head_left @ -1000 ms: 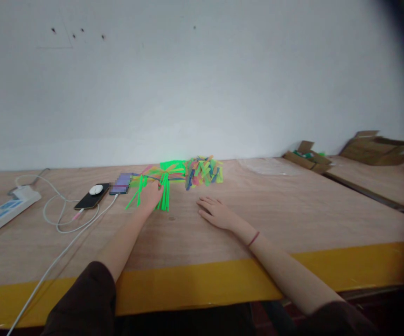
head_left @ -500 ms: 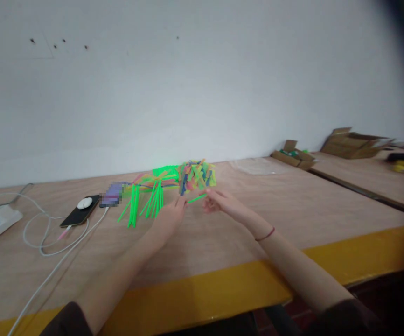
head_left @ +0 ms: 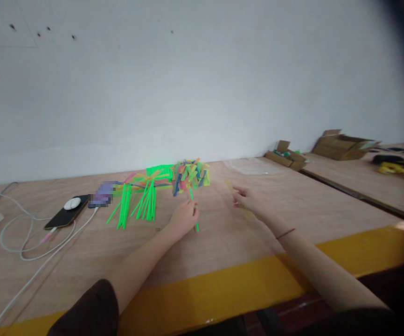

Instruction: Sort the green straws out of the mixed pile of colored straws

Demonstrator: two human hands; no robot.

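My left hand (head_left: 185, 215) is closed round a thin bright green stick (head_left: 197, 227), which stands nearly upright in it. To the right, my right hand (head_left: 246, 199) pinches a translucent yellow strip (head_left: 228, 185); the strip is blurred and shows above and below the fingers. Behind my left hand lies a heap of short coloured strips (head_left: 191, 175) in yellow, green, blue, orange and pink. Left of it, two fanned bundles of green sticks (head_left: 124, 207) lie with coloured strips at their far ends. More green sticks (head_left: 159, 171) are piled by the wall.
A purple-screened phone (head_left: 103, 193) and a black slab (head_left: 64, 217) with white earbuds case-like item (head_left: 72, 203) lie left among white cables (head_left: 48, 254). Two cardboard boxes (head_left: 286, 156) and clear plastic (head_left: 251, 166) are at the back right. Yellow tape (head_left: 188, 294) lines the front edge.
My hands have moved apart, the right one going rightward with a yellow strip. The green stick between them has turned from nearly level to nearly upright. The view has shifted slightly right.
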